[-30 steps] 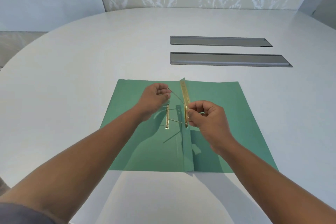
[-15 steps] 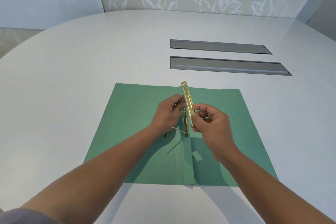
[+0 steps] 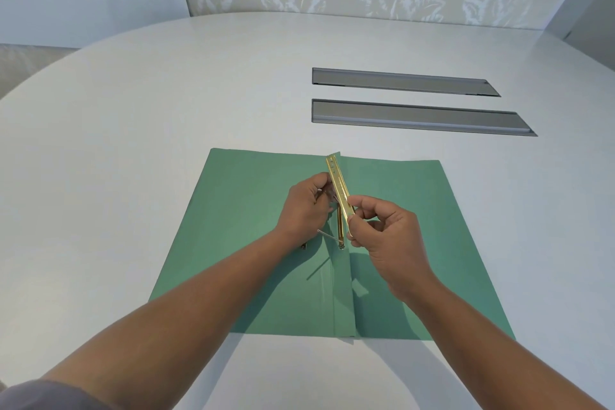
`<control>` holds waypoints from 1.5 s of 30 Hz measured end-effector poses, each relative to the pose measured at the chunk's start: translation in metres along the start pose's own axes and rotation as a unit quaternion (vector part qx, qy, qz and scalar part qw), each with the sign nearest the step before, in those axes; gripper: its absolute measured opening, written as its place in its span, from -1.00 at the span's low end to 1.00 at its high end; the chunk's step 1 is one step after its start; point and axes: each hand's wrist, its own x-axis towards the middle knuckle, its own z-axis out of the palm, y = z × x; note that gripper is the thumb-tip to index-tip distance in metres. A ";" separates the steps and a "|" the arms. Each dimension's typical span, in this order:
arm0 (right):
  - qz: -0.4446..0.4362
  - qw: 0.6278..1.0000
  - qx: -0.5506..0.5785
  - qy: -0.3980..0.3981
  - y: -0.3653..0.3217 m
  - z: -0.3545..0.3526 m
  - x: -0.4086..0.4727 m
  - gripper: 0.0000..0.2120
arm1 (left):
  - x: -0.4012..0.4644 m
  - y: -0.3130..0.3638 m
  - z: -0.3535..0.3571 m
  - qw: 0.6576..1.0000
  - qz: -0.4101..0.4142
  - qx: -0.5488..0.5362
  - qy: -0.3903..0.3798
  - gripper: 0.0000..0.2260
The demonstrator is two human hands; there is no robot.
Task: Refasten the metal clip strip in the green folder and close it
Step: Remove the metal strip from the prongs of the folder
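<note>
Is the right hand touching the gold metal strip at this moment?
Touching. The head view shows the right hand pinching the gold metal strip near its lower end, thumb and fingers closed on it.

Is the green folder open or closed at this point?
Open. The green folder lies spread flat on the table, both covers out, while the right hand holds the gold clip strip above the spine.

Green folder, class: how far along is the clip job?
Done: little beyond setup; the green folder lies open on the table. In hand: the right hand pinches the gold clip strip, tilted up, while the left hand works beside it. Left: fastening the strip flat, then closing the folder.
</note>
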 end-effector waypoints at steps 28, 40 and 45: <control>0.177 0.984 0.017 0.012 0.010 0.001 0.003 -0.89 | -0.036 0.023 -0.060 0.946 -0.072 0.034 -0.313 -0.73; 0.235 0.957 0.168 0.022 -0.014 -0.014 -0.002 -0.78 | -0.045 0.010 -0.028 0.983 0.008 -0.021 -0.185 -0.88; 0.235 0.946 0.221 0.024 -0.021 -0.015 0.001 -0.85 | -0.045 0.011 -0.020 0.985 0.025 -0.015 -0.168 -0.87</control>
